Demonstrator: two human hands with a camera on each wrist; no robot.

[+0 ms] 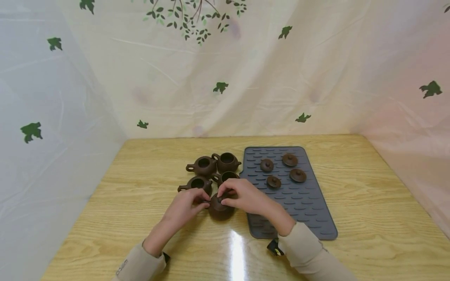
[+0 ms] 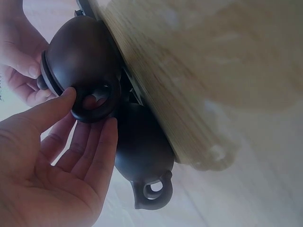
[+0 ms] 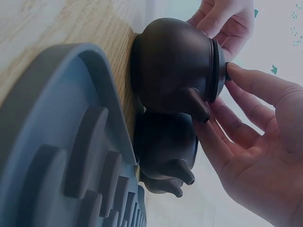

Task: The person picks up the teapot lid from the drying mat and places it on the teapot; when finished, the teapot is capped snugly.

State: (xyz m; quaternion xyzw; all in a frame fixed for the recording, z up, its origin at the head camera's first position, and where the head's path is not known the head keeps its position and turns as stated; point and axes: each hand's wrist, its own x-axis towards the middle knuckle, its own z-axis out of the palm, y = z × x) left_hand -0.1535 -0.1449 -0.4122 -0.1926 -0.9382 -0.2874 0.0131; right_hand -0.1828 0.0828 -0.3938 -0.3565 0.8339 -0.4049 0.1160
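I count five dark teapots (image 1: 205,172) on the table (image 1: 369,203), clustered beside the left edge of the mat (image 1: 295,205). Four stand lidless; the fifth teapot (image 1: 221,213), nearest the person, wears its lid (image 3: 218,71). On my feeds the left hand (image 1: 181,208) pinches that pot's handle (image 2: 94,115), thumb and fingers narrowly parted; the right hand (image 1: 246,197) pinches the knob (image 2: 41,83). Four loose lids (image 1: 297,176) lie toward the mat's far edge.
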